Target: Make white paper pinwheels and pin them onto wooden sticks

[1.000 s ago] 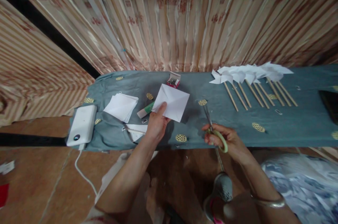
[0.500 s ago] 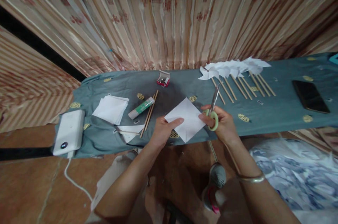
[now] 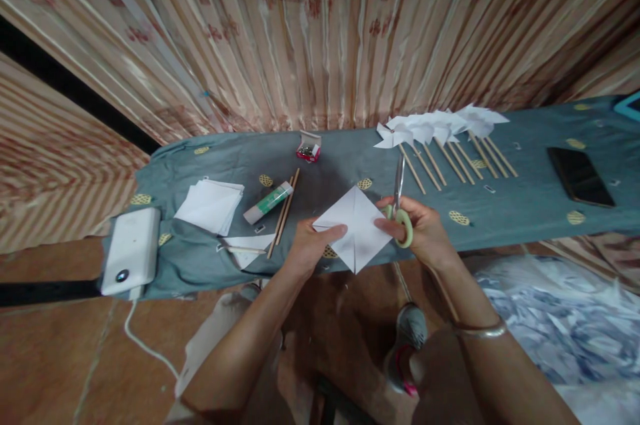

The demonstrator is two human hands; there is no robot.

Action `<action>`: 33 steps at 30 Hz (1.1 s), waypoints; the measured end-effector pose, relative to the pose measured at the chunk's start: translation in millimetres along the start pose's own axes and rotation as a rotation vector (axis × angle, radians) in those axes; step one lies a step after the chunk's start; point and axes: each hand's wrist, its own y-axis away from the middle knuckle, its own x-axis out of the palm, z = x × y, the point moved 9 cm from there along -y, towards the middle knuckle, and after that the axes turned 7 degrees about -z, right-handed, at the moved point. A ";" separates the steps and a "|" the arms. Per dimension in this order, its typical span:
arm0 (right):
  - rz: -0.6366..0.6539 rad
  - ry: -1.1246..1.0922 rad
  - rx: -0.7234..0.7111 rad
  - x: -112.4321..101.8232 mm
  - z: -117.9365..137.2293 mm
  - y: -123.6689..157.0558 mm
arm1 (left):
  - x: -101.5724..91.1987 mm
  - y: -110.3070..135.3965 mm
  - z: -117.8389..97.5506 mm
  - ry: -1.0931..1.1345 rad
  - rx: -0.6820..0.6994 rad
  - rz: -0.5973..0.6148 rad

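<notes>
The white paper square (image 3: 354, 243) is to the right of the glue stick (image 3: 269, 203), held at the near edge of the cloth-covered worktop (image 3: 350, 158), its lowest corner showing past that edge. It is turned like a diamond, with crease lines crossing through its middle.

The two hands are apart, one at each side corner. The left hand (image 3: 311, 245), the one nearer the glue stick, pinches its corner with the thumb flat on top. The right hand (image 3: 424, 231) has its thumb on the opposite corner while its fingers also hold the green-handled scissors (image 3: 407, 230), whose blades point away from the person and look closed.

The sheet should be very light and thin: stiff enough to stay flat between two pinches, yet likely to bend along its creases. It would probably crumple under a hard squeeze, and a cut running too far could tear it. A thumb-on-top pinch at a corner, well clear of the middle, seems the surest hold; the right-hand grip looks less secure, since the scissors share it.

Left of the glue stick lies a paper stack (image 3: 210, 206); touching it or just right are two wooden sticks (image 3: 285, 218). Beyond it sits the open pin box (image 3: 309, 153), and well to its right lie the paper pinwheels (image 3: 440, 128).
</notes>
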 end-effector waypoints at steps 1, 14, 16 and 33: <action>-0.001 0.002 -0.003 -0.4 0.0 -0.4 | -0.8 -0.3 -0.3 -0.001 0.001 -0.003; -0.055 -0.012 0.006 -10.7 1.8 -2.2 | -10.5 -7.5 -11.4 -0.043 0.047 0.001; -0.067 -0.027 0.011 -13.7 1.5 -2.6 | -14.7 -9.2 -15.4 -0.050 0.064 -0.029; -0.350 -0.363 0.061 8.0 -24.8 -10.8 | 35.8 12.8 5.2 0.079 0.107 0.206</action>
